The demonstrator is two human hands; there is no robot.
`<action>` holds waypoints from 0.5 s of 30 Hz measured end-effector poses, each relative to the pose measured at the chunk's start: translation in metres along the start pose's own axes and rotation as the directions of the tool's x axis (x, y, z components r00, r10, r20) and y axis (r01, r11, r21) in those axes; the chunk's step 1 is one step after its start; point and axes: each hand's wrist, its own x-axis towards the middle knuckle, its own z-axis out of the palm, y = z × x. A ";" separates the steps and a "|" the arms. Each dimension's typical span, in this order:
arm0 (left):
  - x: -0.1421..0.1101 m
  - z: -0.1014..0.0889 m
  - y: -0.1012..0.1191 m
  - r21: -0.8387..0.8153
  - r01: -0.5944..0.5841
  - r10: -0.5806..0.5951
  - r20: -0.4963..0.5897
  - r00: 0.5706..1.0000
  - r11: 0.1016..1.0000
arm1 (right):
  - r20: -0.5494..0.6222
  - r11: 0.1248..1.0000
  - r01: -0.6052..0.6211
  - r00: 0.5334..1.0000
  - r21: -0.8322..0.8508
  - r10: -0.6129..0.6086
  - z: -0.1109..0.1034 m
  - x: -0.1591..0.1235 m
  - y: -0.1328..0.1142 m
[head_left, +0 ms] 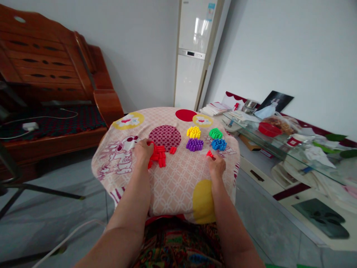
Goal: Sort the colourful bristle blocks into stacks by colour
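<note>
My left hand (143,150) is at the left side of a loose pile of small red plastic pieces (160,156), its fingers curled on red pieces at the pile's edge. One small red bit (173,150) lies just right of that pile. My right hand (217,165) pinches at a little red cluster (209,153), and its fingertips partly hide it. Beyond it stand tight groups of similar pieces: blue (219,144), green (215,133), purple (194,144) and yellow (193,132). Their exact kind is too small to make out.
A patterned cloth (173,186) covers the round table. To the right is a cluttered glass-topped cabinet (264,134) with a red bowl (270,129) and papers (215,108). A wooden bench (47,70) stands at left, and a tall white air conditioner (191,74) behind.
</note>
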 end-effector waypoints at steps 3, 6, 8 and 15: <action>-0.012 -0.012 0.023 -0.080 0.002 -0.014 -0.148 0.989 0.997 | 0.019 1.000 -0.014 1.000 -0.007 0.015 0.000 0.000 0.001; -0.032 -0.019 0.064 -0.172 -0.126 0.083 -0.238 0.968 0.977 | 0.039 0.999 -0.037 0.999 0.005 0.036 0.001 0.001 0.001; -0.049 -0.011 0.096 -0.232 -0.214 0.186 -0.139 0.973 0.949 | 0.056 0.999 -0.051 0.997 0.003 0.051 0.001 0.001 0.000; -0.099 0.062 0.175 -0.242 -0.471 0.528 0.314 0.789 0.848 | -0.014 0.980 -0.083 0.996 0.178 0.087 -0.005 0.002 0.000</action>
